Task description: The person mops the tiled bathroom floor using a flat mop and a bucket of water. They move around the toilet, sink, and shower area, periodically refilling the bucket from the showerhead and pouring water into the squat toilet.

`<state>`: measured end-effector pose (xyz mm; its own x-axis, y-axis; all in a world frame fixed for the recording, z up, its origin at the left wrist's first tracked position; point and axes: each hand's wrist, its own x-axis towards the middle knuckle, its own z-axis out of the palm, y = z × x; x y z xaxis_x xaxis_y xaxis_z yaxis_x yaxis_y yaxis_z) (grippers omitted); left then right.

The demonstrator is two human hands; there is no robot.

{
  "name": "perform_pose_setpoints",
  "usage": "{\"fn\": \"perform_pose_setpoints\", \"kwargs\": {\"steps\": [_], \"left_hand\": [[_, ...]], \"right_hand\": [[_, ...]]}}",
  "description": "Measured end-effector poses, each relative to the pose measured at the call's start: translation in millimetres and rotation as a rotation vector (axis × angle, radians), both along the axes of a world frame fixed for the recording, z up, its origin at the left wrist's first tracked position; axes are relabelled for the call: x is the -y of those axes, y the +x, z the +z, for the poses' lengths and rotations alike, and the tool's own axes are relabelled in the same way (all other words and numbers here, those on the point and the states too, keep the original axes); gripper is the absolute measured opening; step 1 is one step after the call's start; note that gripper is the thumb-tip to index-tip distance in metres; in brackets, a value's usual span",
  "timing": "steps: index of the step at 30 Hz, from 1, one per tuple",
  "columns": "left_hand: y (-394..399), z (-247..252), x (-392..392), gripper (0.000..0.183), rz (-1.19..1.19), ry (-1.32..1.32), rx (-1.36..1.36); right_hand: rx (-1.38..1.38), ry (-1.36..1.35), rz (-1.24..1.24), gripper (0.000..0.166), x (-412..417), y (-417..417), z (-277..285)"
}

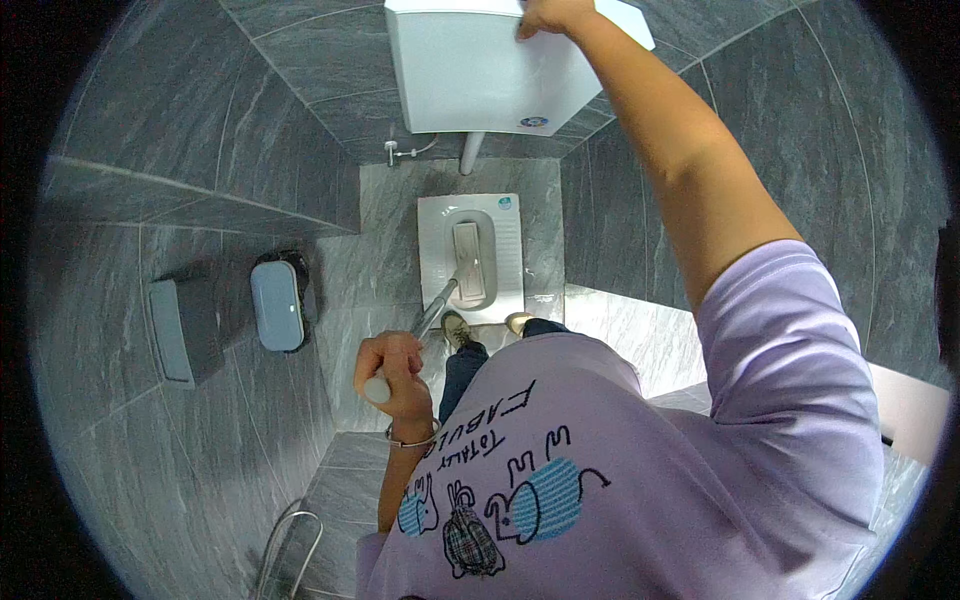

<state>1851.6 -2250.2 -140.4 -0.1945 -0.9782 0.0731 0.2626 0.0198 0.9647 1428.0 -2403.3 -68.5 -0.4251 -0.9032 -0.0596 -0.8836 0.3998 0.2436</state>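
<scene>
My left hand [391, 373] is closed around the grey handle of a flat mop, its rounded end poking out towards me. The mop's flat head [469, 262] lies in the bowl of a white squat toilet [512, 255] set in the floor. At the top of the view my right hand [555, 16] rests on the upper edge of a white cistern [487, 75], with fingertips over its front. Part of that hand is cut off by the picture's edge, and whether it grips anything is unclear.
A pipe [471, 153] runs down from the cistern, beside a small valve [391, 153]. Against the left wall are a lidded bin [278, 306] and a grey wall-mounted box [171, 330]. A curved metal rail [319, 529] is at lower left. My shoes [455, 328] stand at the toilet's near edge.
</scene>
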Motion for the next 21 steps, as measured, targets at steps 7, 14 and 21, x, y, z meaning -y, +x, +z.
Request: {"fn": "perform_pose_setpoints", "kwargs": {"steps": [7, 14, 21], "left_hand": [[-15, -4, 9, 0.016, -0.024, 0.01, -0.019], [-37, -8, -9, 0.014, -0.074, -0.074, 0.142], [-51, -11, -42, 0.014, -0.153, -0.133, 0.18]], "right_hand": [[-0.06, -0.006, 0.071, 0.037, 7, -10, -8], [0.001, -0.073, -0.001, 0.041, -5, -1, -5], [0.0, -0.154, 0.018, 0.042, -12, -3, -8]]}}
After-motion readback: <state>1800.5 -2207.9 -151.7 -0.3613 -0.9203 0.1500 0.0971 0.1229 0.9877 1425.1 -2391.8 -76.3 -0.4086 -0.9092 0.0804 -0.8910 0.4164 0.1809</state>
